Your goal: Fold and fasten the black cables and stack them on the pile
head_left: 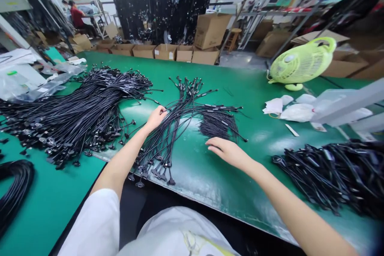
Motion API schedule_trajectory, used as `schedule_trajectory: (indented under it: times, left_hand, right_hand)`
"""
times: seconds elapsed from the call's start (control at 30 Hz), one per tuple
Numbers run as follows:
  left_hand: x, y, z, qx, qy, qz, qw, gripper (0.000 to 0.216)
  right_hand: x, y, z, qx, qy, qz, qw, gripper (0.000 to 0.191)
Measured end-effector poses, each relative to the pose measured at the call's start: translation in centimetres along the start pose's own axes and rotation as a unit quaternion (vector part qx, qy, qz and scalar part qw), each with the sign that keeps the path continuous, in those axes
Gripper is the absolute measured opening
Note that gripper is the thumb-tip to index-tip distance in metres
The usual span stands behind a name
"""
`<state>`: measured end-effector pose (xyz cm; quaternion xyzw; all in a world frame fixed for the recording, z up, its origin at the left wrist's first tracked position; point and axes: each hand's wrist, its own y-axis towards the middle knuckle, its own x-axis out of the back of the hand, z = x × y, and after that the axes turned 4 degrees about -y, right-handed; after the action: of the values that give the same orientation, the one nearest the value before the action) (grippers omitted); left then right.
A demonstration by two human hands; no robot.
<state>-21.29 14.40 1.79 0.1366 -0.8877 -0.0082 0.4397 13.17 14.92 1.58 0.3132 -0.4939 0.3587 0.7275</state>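
My left hand (156,117) rests on a fanned bundle of thin black cables (177,124) lying on the green table (210,168), fingers curled onto the strands. My right hand (227,151) hovers palm down, fingers stretched out and holding nothing, just below a small bunch of short black ties (218,123). The cable ends with their connectors (156,174) hang near the table's front edge.
A large heap of black cables (75,112) lies at the left, another pile (336,176) at the right. A green fan (301,64), white cloths (288,110) and plastic bags (27,80) sit on the table. Cardboard boxes (168,51) line the floor behind. A person in red (77,15) works far back.
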Motion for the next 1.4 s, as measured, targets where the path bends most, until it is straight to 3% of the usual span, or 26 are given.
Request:
schedule_trajectory:
  times: [0.13, 0.27, 0.37, 0.5, 0.57, 0.63, 0.73, 0.8, 0.87, 0.93, 1.0, 1.07, 1.13, 1.2, 1.3, 1.4]
  left_hand:
    - [2.2, -1.9, -2.9, -0.085, 0.003, -0.025, 0.996, 0.023]
    - [4.3, -2.3, -4.8, -0.171, 0.112, -0.072, 0.976, 0.027]
    - [6.1, -1.5, -3.6, -0.143, 0.194, -0.105, 0.965, 0.033]
    - [7.2, -1.5, -0.4, -0.078, 0.204, -0.11, 0.97, 0.044]
    - [6.4, -2.2, 0.6, -0.082, 0.1, -0.067, 0.989, 0.048]
    - [4.9, -3.1, 0.8, -0.08, -0.039, 0.028, 0.996, 0.045]
    - [3.1, -4.3, 0.1, -0.076, -0.145, 0.158, 0.974, 0.038]
    - [2.9, -4.9, -0.7, -0.091, -0.165, 0.172, 0.967, 0.036]
    - [3.7, -5.2, -1.6, -0.099, -0.239, 0.126, 0.958, 0.032]
    - [5.3, -5.2, -2.6, -0.102, -0.332, 0.025, 0.937, 0.03]
    - [7.6, -5.2, -3.3, -0.112, -0.355, -0.083, 0.924, 0.027]
    - [10.1, -5.4, -3.0, -0.132, -0.256, -0.121, 0.95, 0.023]
    - [12.3, -6.1, -1.7, -0.129, -0.109, -0.065, 0.984, 0.019]
    - [13.6, -7.0, -0.1, -0.09, -0.045, 0.028, 0.995, 0.02]
    - [12.9, -8.7, 0.6, -0.007, -0.211, 0.078, 0.974, 0.029]
    - [9.0, -10.8, -3.3, 0.042, -0.354, 0.089, 0.93, 0.034]
  right_hand:
    - [1.8, 3.9, 0.1, -0.052, -0.043, -0.067, 0.995, 0.033]
    - [2.7, 10.6, 0.7, -0.144, -0.155, -0.046, 0.976, 0.046]
    - [2.8, 13.9, 0.4, -0.17, -0.181, -0.014, 0.969, 0.041]
    - [4.2, 14.8, 1.0, -0.152, -0.204, -0.021, 0.967, 0.027]
    - [6.2, 14.4, 2.6, -0.128, -0.214, -0.056, 0.967, 0.034]
    - [9.0, 13.8, 4.8, -0.098, -0.227, -0.126, 0.961, 0.038]
    - [14.2, 12.7, 7.7, -0.062, -0.254, -0.273, 0.926, 0.039]
    - [17.4, 11.7, 8.4, -0.072, -0.269, -0.34, 0.898, 0.04]
    - [20.0, 10.5, 8.2, -0.093, -0.279, -0.371, 0.881, 0.042]
    - [21.5, 9.2, 7.3, -0.124, -0.283, -0.373, 0.875, 0.043]
    - [22.1, 7.5, 5.6, -0.155, -0.283, -0.349, 0.88, 0.043]
    - [22.1, 5.5, 3.2, -0.185, -0.292, -0.312, 0.885, 0.046]
    - [21.1, 3.1, 0.0, -0.205, -0.321, -0.27, 0.884, 0.055]
    - [18.9, 0.3, -3.1, -0.206, -0.353, -0.227, 0.884, 0.064]
    - [13.5, -4.0, -4.5, -0.128, -0.35, -0.151, 0.916, 0.063]
    - [8.0, -7.0, 0.4, -0.042, -0.29, -0.077, 0.953, 0.049]
